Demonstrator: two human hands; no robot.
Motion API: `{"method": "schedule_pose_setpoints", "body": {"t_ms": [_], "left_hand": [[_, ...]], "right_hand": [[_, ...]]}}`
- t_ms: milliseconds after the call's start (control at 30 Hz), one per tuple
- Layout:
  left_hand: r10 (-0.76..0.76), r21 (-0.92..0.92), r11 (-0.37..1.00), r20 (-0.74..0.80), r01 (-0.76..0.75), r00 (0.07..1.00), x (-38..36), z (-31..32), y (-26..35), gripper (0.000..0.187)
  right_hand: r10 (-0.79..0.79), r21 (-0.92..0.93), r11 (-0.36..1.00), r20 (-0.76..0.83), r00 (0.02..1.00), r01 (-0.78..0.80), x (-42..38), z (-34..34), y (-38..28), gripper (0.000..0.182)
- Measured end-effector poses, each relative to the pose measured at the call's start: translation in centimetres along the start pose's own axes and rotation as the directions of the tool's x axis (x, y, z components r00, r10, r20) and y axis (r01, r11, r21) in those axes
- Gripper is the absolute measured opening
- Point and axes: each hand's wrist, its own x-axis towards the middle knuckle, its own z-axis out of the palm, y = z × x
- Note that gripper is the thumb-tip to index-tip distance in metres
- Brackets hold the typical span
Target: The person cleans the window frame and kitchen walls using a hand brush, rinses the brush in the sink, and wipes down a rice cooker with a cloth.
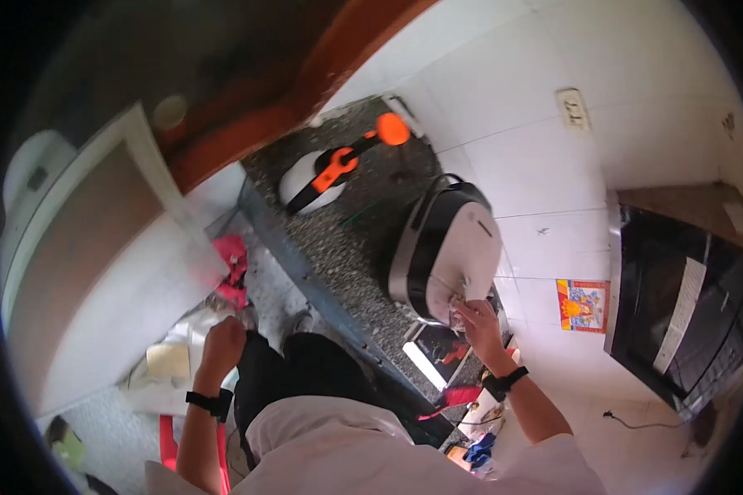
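A rice cooker (462,247) with a silvery lid and dark sides stands on the speckled stone counter (363,247). At the near end of its lid, my right hand (479,328) pinches a small crumpled cloth (456,315), which lies against the lid's edge. My left hand (224,340) hangs low beside my dark trousers, fingers curled into a fist whose inside is hidden. Both wrists wear black bands.
A white spray bottle (305,177) with an orange and black handle stands farther along the counter. A wall socket (573,109), a colourful sticker (583,304) and a dark-fronted cabinet (677,297) are on the right. Pink cloth (231,264) hangs at left.
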Motion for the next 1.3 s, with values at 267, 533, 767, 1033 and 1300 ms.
{"method": "schedule_pose_setpoints", "body": {"t_ms": [267,533,767,1033,1300], "left_hand": [[0.613,-0.245,0.769,0.025,-0.59,0.789,3.5,6.0,22.8,0.023],[0.631,-0.125,0.767,-0.035,-0.629,0.775,6.4,10.6,29.4,0.026],[0.519,-0.085,0.854,0.07,-0.513,0.852,6.5,12.9,29.9,0.024],[0.491,-0.024,0.871,0.093,-0.491,0.866,8.1,15.0,33.6,0.044],[0.691,0.297,0.668,0.094,-0.682,0.717,8.4,19.2,38.4,0.06]], "right_hand": [[0.358,-0.001,0.921,-0.397,0.845,-0.39,4.0,2.7,10.9,0.039],[0.002,0.24,0.969,-0.26,0.966,0.063,6.2,3.5,1.2,0.027],[0.366,0.154,0.93,-0.341,0.866,-0.333,-0.1,2.0,12.5,0.029],[-0.135,0.189,0.963,-0.284,0.949,0.194,2.9,4.3,3.7,0.023],[0.213,0.269,0.958,-0.442,0.871,-0.098,7.8,0.6,18.5,0.043]]}}
